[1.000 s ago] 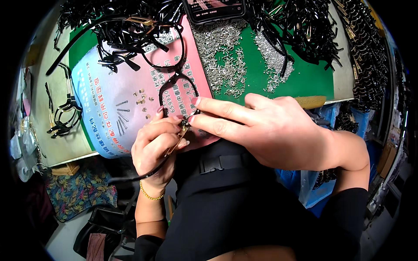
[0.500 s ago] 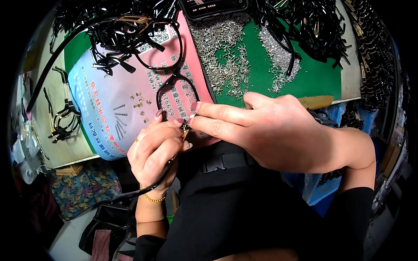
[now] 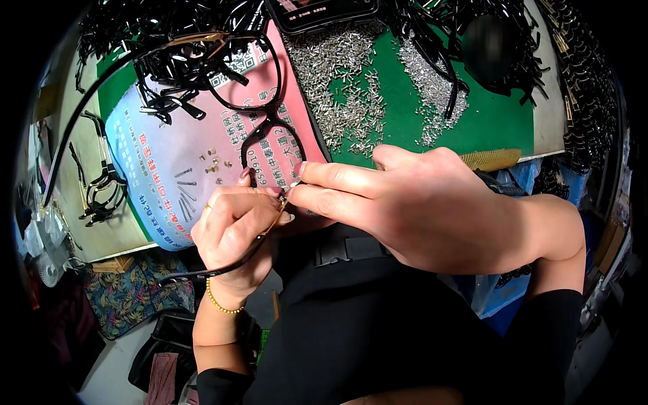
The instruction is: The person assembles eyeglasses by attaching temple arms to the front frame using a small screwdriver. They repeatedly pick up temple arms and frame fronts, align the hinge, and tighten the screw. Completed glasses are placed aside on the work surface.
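A pair of black eyeglass frames (image 3: pixel 280 84) stands in front of me, with one rim farther away and the other near my fingers. One long temple sweeps out to the left; the other temple (image 3: pixel 233 264) runs down across my left palm and wrist. My left hand (image 3: pixel 233 226) is closed around this near temple by its hinge, fingertips touching the near rim's lower end. Over the same corner, my right hand (image 3: pixel 405 202) lays two fingertips on the rim and hinge, its thumb mostly hidden. Any small part between the fingertips is too small to make out.
Underneath lies a pink-blue printed sheet (image 3: pixel 152 155) with pins and small brass-coloured pieces, on a green mat (image 3: pixel 496 128). Silvery metal bits (image 3: pixel 337 88) are heaped beyond my right hand. A phone (image 3: pixel 324 17), black temples (image 3: pixel 169 88) and another frame (image 3: pixel 104 192) surround the sheet.
My left hand has shifted slightly left, and the near temple's free end has swung with it. Both hands keep their hold at the hinge corner. The whole view has tilted slightly.
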`<state>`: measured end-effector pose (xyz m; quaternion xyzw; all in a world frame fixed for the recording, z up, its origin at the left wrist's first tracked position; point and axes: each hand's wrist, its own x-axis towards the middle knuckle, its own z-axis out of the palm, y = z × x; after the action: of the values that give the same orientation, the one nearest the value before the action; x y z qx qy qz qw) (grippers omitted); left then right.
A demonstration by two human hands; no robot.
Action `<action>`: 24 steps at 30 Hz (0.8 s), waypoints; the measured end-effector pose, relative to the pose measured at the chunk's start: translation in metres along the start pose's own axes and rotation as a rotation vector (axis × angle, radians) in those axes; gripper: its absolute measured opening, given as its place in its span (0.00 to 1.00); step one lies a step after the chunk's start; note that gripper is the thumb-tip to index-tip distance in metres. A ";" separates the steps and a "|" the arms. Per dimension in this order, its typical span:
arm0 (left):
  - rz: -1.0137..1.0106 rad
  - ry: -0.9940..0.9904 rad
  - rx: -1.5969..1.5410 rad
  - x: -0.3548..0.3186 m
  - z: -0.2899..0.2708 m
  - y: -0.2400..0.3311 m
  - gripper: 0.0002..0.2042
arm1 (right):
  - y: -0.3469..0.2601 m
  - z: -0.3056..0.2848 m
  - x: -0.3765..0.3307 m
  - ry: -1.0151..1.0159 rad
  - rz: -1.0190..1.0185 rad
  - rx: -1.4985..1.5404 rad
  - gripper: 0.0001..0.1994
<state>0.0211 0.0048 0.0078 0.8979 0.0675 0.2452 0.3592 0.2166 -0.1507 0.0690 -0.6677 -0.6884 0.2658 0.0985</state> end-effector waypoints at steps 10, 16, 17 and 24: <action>-0.040 -0.021 -0.074 -0.006 -0.005 0.001 0.15 | -0.004 0.008 0.001 0.108 -0.036 -0.191 0.27; -0.201 0.029 -0.187 -0.016 0.000 0.003 0.13 | -0.002 0.027 0.008 0.359 -0.095 -0.487 0.19; -0.186 0.030 -0.185 -0.016 0.001 0.002 0.13 | -0.002 0.027 0.009 0.370 -0.085 -0.496 0.18; -0.028 0.073 0.086 -0.005 -0.004 0.009 0.11 | -0.002 0.015 0.002 0.382 -0.029 -0.268 0.20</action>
<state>0.0144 -0.0010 0.0149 0.9020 0.1038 0.2697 0.3208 0.2077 -0.1522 0.0566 -0.7029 -0.6961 0.0395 0.1411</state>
